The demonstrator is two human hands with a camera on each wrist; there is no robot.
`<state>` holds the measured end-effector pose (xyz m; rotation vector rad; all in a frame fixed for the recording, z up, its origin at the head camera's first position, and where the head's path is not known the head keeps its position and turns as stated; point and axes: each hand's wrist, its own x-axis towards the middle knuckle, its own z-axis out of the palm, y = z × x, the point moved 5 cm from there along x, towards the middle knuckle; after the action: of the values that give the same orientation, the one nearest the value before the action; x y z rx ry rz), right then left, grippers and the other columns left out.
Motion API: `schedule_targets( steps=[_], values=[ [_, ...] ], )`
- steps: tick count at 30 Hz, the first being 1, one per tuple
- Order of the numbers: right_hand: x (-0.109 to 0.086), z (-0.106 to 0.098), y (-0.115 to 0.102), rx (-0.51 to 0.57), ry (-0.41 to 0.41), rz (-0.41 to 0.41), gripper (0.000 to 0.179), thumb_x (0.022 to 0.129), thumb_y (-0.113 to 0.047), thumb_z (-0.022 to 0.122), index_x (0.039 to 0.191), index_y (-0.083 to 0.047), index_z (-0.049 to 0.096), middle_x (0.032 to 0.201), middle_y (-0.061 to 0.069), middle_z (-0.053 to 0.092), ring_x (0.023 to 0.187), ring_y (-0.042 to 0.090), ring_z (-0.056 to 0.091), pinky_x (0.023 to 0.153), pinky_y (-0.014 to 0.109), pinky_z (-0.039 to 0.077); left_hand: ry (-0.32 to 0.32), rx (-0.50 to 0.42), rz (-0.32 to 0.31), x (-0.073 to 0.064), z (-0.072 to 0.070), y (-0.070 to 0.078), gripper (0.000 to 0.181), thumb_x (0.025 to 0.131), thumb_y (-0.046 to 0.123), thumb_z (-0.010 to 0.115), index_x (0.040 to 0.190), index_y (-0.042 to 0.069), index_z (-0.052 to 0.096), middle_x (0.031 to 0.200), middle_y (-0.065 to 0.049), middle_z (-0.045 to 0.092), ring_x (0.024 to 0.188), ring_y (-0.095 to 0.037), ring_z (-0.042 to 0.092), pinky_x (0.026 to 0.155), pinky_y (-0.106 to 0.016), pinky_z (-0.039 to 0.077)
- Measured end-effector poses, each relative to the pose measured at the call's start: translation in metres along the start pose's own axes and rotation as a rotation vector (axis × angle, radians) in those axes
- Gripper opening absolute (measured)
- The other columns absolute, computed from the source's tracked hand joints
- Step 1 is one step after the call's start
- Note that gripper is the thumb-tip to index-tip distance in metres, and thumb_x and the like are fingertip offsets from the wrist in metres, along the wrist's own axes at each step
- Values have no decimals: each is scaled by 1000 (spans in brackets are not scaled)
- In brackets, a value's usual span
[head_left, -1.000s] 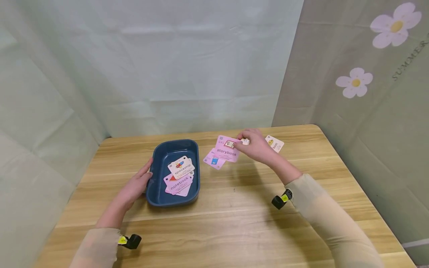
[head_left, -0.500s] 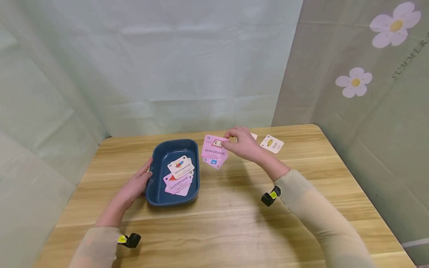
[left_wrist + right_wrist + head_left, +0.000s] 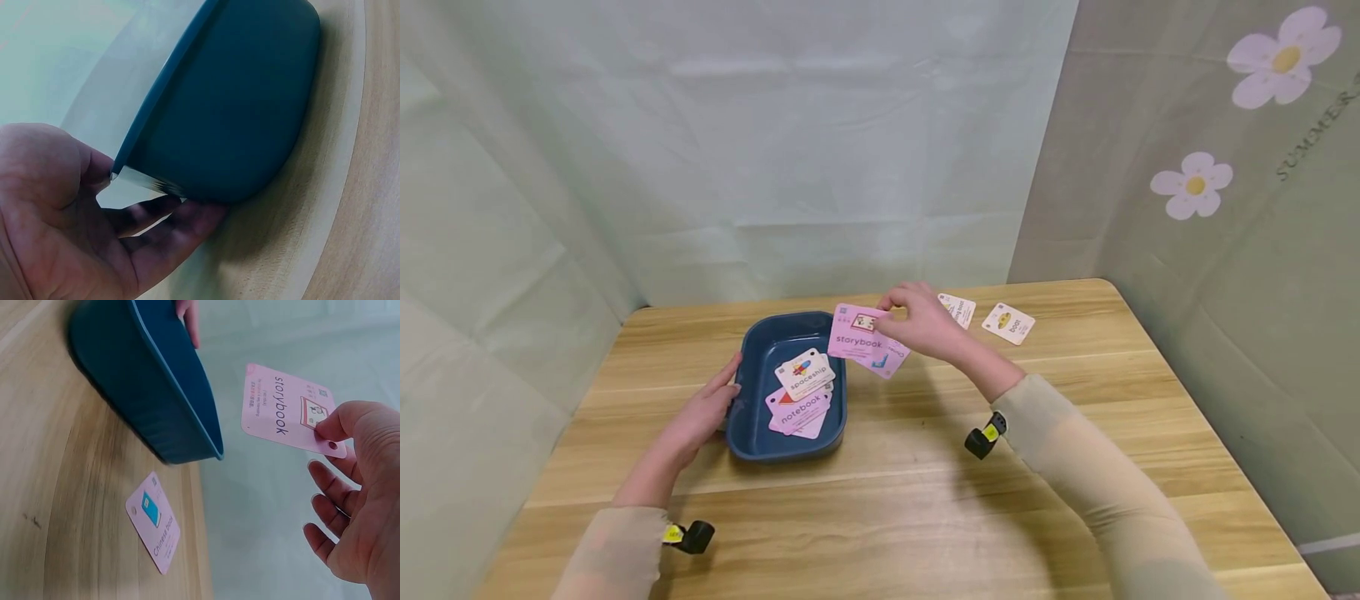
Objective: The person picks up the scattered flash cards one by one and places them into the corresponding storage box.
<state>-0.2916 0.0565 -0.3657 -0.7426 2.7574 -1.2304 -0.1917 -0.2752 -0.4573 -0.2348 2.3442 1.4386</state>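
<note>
Between thumb and index finger, my right hand (image 3: 921, 321) pinches the pink "storybook" flashcard (image 3: 853, 332) by a corner. The card hangs in the air beside the upper right rim of a dark blue tray (image 3: 842, 417), overlapping it in the head view. Below it on the table lies a pink "Chinese book" card (image 3: 155, 522). My left hand (image 3: 703, 412) holds the tray's left side, thumb at the rim and fingers against the outside and underside (image 3: 69, 219). Inside the tray are a "spaceship" card (image 3: 805, 375) and a pink "notebook" card (image 3: 800, 414), overlapping others.
Toward the back right of the wooden table (image 3: 917, 500) lie a "boat" card (image 3: 1008, 323) and another white card (image 3: 958, 308), partly behind my right hand. A pale curtain (image 3: 827, 167) hangs behind the table's far edge.
My right hand has moved left with the storybook card, passing over the Chinese book card to the tray's rim. The boat card and the white card beside it are more exposed. My left hand stays put.
</note>
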Motion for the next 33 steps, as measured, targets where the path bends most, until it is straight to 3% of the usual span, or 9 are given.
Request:
schedule_targets(
  steps=[6, 13, 33],
  values=[
    [3, 5, -8, -25, -15, -9, 12, 91, -29, 71, 92, -17, 68, 116, -2, 62, 114, 23, 43, 90, 44, 40, -3, -1, -8, 0, 0, -2, 58, 112, 32, 24, 164, 37, -2, 170, -18, -8, 144, -60, 22, 99, -73, 38],
    [8, 13, -17, -44, -10, -34, 11, 90, -29, 71, 91, -19, 69, 115, -4, 63, 110, 22, 44, 89, 40, 40, -1, 8, -25, -1, 0, -2, 58, 113, 35, 26, 163, 40, -3, 170, -17, -8, 146, -59, 18, 100, -72, 37],
    [21, 42, -38, -148, -94, -102, 12, 90, -33, 70, 94, -22, 68, 118, -7, 63, 107, 18, 45, 89, 35, 40, -6, -20, -55, -2, -1, -3, 58, 112, 37, 29, 163, 41, 0, 169, -22, -2, 142, -59, 28, 101, -71, 38]
  ],
)
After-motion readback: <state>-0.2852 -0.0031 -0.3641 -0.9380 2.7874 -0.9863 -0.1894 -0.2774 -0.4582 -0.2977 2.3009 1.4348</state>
